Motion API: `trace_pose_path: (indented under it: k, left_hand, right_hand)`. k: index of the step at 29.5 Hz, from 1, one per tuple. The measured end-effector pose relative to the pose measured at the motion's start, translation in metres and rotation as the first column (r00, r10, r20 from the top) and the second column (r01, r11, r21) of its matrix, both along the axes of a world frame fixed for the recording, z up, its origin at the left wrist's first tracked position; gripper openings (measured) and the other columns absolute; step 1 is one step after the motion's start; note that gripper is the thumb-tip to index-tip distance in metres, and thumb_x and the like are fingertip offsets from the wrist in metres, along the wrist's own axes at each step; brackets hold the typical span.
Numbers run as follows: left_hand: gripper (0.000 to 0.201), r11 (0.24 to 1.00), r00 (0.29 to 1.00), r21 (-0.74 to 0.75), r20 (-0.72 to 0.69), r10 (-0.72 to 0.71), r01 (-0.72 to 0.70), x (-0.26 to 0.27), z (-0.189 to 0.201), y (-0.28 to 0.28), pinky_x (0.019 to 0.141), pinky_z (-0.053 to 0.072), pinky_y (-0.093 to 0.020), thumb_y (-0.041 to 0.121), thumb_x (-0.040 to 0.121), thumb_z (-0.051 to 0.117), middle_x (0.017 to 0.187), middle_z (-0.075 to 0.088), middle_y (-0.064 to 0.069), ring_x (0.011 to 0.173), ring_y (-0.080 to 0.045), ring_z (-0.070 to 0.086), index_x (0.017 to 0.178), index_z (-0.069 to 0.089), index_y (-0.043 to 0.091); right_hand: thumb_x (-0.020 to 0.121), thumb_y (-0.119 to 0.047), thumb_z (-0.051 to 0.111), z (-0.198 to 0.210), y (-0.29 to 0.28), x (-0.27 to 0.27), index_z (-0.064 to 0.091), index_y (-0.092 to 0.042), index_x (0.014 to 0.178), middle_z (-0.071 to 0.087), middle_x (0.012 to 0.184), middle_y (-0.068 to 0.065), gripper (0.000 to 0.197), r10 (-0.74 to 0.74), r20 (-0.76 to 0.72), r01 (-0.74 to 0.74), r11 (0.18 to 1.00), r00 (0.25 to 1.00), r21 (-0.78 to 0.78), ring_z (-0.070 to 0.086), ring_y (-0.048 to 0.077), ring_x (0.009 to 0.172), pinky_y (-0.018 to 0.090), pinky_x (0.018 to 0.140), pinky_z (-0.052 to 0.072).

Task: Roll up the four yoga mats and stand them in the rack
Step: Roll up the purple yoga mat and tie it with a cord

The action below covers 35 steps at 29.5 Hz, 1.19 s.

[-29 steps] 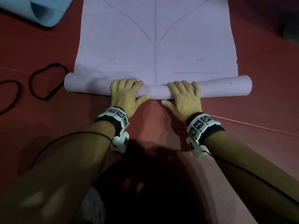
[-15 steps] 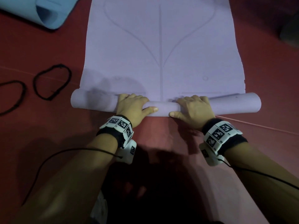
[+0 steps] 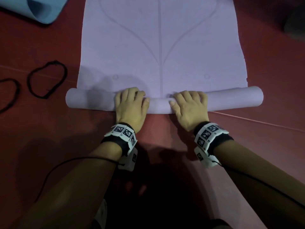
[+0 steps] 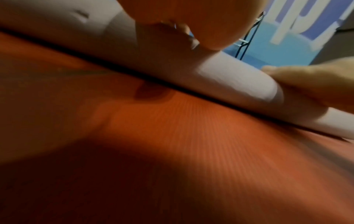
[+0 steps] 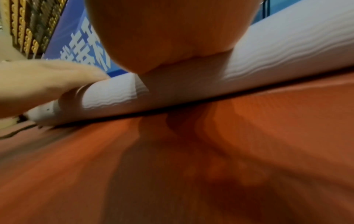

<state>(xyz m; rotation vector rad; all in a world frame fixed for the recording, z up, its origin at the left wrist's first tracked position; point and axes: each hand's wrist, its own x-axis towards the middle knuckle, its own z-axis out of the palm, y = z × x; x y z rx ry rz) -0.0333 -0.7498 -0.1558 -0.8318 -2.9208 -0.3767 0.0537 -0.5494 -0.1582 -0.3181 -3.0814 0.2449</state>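
Observation:
A lilac yoga mat (image 3: 158,38) lies flat on the red floor, its near end wound into a roll (image 3: 231,100) that runs left to right. My left hand (image 3: 130,103) and right hand (image 3: 189,104) sit side by side on the middle of the roll, fingers curled over its top and thumbs on its near face. From the left wrist the roll (image 4: 229,78) crosses the picture under my palm, and the right wrist shows the roll (image 5: 287,50) the same way. A dark metal rack frame (image 4: 247,39) stands far behind it.
A rolled light-blue mat (image 3: 33,9) lies at the far left. Two black elastic loops (image 3: 47,78) (image 3: 9,95) lie on the red floor (image 3: 49,129) left of the roll. A blue banner (image 5: 80,45) with white characters stands behind.
The roll has turned a little further away from me over the flat mat. Both hands have shifted on top of it, and the thumbs now lie up on the roll.

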Motion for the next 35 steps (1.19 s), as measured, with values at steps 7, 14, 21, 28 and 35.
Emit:
trace_pose_path:
  k: [7,14,21,28,35]
  left_hand:
    - [0.036,0.984,0.989,-0.121,-0.086,0.12,-0.13,-0.019,-0.004,0.018,0.088,0.038,-0.045,0.029,0.1,0.036,0.086,0.063,-0.011,0.084,-0.033,0.055,0.09,0.065,0.011]
    - [0.045,0.977,0.992,-0.177,0.003,0.124,-0.121,-0.04,0.005,0.032,0.08,0.039,-0.042,0.027,0.096,0.026,0.077,0.066,-0.01,0.077,-0.033,0.059,0.079,0.065,0.011]
    - [0.039,0.999,0.994,-0.039,-0.113,-0.012,0.008,-0.027,-0.011,0.021,0.109,0.028,-0.047,0.034,0.102,0.034,0.111,0.063,-0.008,0.107,-0.031,0.054,0.114,0.064,0.01]
    - [0.04,0.977,0.993,-0.19,-0.095,0.076,-0.093,-0.061,0.002,0.049,0.081,0.043,-0.04,0.023,0.095,0.03,0.069,0.065,-0.006,0.07,-0.03,0.058,0.073,0.062,0.014]
    - [0.043,0.997,0.992,-0.045,-0.108,0.058,-0.063,-0.06,-0.003,0.049,0.089,0.039,-0.042,0.033,0.101,0.033,0.086,0.067,-0.005,0.083,-0.029,0.06,0.089,0.069,0.014]
  right_hand:
    - [0.1,-0.049,0.025,0.006,0.004,-0.02,0.063,-0.02,0.119,0.061,0.116,0.002,0.052,-0.065,-0.013,0.064,0.997,0.998,-0.047,0.051,0.031,0.111,0.048,0.104,0.027]
    - [0.103,-0.048,0.032,-0.007,0.005,-0.004,0.055,-0.017,0.131,0.055,0.129,0.004,0.047,-0.063,-0.105,0.064,0.998,0.992,0.009,0.047,0.032,0.122,0.053,0.117,0.018]
    - [0.102,-0.051,0.023,-0.002,0.012,-0.04,0.064,-0.018,0.108,0.064,0.101,0.003,0.054,-0.141,-0.082,0.143,0.99,0.987,0.017,0.054,0.032,0.102,0.048,0.104,0.029]
    - [0.103,-0.04,0.029,-0.003,0.008,-0.049,0.064,-0.017,0.11,0.062,0.108,0.002,0.042,-0.184,-0.172,0.19,0.982,0.968,0.015,0.052,0.03,0.109,0.051,0.111,0.024]
    - [0.102,-0.035,0.025,-0.005,0.011,-0.06,0.062,-0.018,0.107,0.062,0.103,0.0,0.04,-0.162,-0.142,0.167,0.986,0.976,0.018,0.052,0.028,0.107,0.049,0.11,0.022]
